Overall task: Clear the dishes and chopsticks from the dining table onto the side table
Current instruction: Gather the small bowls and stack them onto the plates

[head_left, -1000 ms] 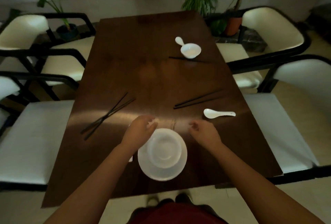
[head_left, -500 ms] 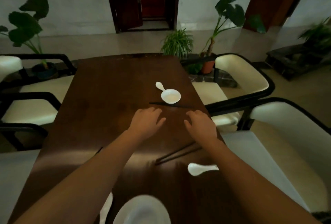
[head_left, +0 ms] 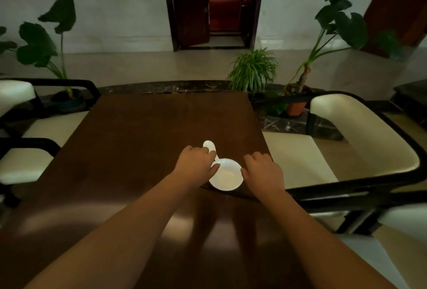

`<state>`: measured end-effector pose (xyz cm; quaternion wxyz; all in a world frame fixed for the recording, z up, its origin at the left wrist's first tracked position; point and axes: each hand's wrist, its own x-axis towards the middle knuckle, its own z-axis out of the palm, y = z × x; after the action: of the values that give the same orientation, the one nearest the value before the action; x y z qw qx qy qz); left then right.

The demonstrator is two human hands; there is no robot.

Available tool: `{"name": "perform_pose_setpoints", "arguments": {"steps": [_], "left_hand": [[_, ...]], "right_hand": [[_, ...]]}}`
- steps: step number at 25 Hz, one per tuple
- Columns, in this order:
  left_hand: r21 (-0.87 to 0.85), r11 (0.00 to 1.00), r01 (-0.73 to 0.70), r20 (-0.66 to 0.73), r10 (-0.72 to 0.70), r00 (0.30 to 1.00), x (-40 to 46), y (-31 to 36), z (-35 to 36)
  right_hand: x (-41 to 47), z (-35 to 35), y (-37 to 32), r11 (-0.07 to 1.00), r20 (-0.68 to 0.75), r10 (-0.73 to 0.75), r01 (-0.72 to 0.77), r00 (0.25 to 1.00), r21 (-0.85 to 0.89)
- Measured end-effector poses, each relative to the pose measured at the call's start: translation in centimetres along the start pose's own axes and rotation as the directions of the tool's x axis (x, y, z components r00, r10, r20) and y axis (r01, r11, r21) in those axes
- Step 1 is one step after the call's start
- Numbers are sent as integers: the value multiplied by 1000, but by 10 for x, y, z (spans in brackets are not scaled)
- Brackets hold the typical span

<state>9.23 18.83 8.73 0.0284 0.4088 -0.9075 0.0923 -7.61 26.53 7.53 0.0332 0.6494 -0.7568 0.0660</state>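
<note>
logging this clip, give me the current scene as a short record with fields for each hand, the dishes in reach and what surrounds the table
left hand: at the bowl's left rim, fingers on the spoon; grasp not clear
right hand: at the bowl's right rim, thumb against it
bowl: small, white, upright on the table
spoon: white, just behind the bowl, partly hidden by the left hand
table: dark brown wood
chairs: cream seats, black frames, on both sides
plants: potted, beyond the far end

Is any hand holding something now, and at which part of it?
Neither has lifted anything yet. The left hand touches the white spoon and the small bowl's left rim; the right hand touches its right rim. A firm grip cannot be told.
</note>
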Motion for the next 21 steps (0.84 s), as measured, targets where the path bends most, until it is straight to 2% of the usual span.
{"name": "perform_pose_setpoints", "arguments": {"steps": [8,12,14,16,18,21], "left_hand": [[8,994,107,241,-106,965,46,-6,93],[-96,980,175,332,-134,934,41,0,109],[-270,904,330,392,-210,896,40,4,112],[-418,776,473,408,-304,861,41,8,111],[-511,678,528,382,-371,846,41,8,108],[-607,582,542,360,-406,840,34,1,87]], "right_hand": [[57,80,10,998,183,46,-52,982,25],[60,96,8,986,285,114,-143,952,86],[60,100,6,936,324,190,-271,927,225],[58,100,7,810,354,277,-416,893,414],[55,95,10,708,347,318,-464,882,532],[47,75,8,624,322,321,-455,891,636]]}}
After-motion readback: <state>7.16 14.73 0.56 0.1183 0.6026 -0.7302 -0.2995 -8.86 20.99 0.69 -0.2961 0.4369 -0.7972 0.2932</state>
